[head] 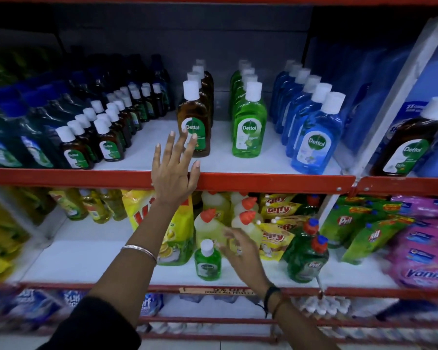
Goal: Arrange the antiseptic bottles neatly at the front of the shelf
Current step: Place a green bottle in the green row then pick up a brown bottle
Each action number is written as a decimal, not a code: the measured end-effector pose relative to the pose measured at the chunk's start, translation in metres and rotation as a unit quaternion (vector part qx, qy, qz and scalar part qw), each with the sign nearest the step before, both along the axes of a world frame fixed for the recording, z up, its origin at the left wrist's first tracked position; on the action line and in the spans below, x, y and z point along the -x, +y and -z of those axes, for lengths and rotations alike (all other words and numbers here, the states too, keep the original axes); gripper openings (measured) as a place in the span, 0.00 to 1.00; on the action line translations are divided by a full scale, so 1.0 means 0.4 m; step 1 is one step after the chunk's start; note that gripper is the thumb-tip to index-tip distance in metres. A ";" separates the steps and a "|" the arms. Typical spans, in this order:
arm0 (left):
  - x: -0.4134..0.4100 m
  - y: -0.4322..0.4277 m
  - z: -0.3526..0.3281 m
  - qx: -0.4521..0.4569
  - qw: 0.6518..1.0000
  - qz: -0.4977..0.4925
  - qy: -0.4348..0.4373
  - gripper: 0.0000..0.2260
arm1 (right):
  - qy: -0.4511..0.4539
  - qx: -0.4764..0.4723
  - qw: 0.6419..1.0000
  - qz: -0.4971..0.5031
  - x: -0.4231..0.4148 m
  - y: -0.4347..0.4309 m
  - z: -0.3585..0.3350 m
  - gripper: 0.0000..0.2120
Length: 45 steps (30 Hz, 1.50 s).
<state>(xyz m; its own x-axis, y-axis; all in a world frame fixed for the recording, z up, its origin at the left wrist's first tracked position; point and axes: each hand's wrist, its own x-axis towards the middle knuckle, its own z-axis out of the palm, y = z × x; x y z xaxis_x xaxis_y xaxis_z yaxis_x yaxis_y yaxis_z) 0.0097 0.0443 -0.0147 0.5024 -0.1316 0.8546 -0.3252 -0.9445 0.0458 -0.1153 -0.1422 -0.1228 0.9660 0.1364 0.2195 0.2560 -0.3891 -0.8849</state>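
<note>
1. The brown plastic Dettol antiseptic bottle with a white cap [194, 122] stands upright at the head of a single-file row of like bottles, set a little back from the red metal front edge of the upper shelf [263, 179].
2. Beside it to the right stand a row of green Dettol bottles [248, 127], then a row of blue Dettol bottles [314, 137]; the front blue one is closest to the edge.
3. To the left, smaller brown white-capped bottles [104, 137] run back in diagonal lines.
4. The left hand [173, 170] is raised in front of the brown bottle, fingers spread and grasping nothing; its fingertips overlap the label, though contact cannot be judged.
5. A silver bangle [139, 250] circles that wrist.
6. The right hand [238, 248] is blurred on the lower shelf, loosely open, just beside a small green Dettol bottle [208, 263] standing alone near the front.
</note>
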 end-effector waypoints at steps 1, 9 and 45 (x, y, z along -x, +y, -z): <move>-0.001 0.000 0.001 -0.001 1.000 0.000 -0.004 0.23 | 0.033 0.021 0.999 -0.025 -0.005 0.013 0.026 0.28; -0.010 0.002 0.008 -0.007 1.000 0.002 -0.025 0.23 | 0.102 0.008 0.994 -0.036 -0.044 0.052 0.059 0.16; -0.009 0.003 0.006 -0.005 1.000 0.005 -0.003 0.24 | -0.237 -0.123 0.956 0.117 -0.320 -0.108 -0.562 0.16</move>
<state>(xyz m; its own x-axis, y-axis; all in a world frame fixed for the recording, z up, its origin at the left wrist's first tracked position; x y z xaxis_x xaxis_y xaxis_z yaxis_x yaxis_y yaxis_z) 0.0133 0.0456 -0.0170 0.4960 -0.1454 0.8560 -0.3344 -0.9418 0.0337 0.0128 -0.1852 0.1018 0.7476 -0.1840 0.6382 0.5828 -0.2791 -0.7632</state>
